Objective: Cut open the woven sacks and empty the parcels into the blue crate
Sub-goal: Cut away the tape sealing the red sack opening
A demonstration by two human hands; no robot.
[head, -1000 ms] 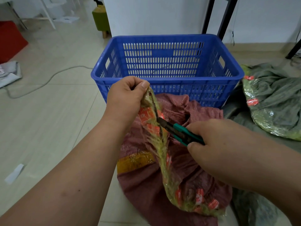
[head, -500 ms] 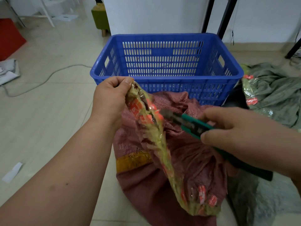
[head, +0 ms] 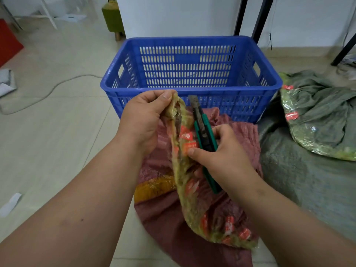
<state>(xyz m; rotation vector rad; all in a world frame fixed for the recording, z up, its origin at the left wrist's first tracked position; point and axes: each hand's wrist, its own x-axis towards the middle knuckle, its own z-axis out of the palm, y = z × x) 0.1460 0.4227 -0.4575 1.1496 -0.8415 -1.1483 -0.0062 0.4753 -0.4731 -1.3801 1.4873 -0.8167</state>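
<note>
A dull red woven sack (head: 165, 214) lies on the floor in front of the blue crate (head: 190, 93), which shows no parcels inside. My left hand (head: 146, 120) grips the bunched, tape-wrapped top (head: 181, 132) of the sack and holds it up. My right hand (head: 221, 151) holds a green utility knife (head: 204, 135) just right of the taped strip, blade pointing up toward the crate. The right thumb presses against the red-printed tape.
A grey-green woven sack (head: 312, 170) and a taped bundle (head: 316, 116) lie on the right. Black table legs (head: 258, 18) stand behind the crate. A grey cable (head: 57, 85) crosses the tiled floor at left, and a paper scrap (head: 11, 203) lies near my left arm.
My right hand pulled the knife out to the right, then brought it back beside the tape with the blade turned upward. My left hand kept its grip on the sack top.
</note>
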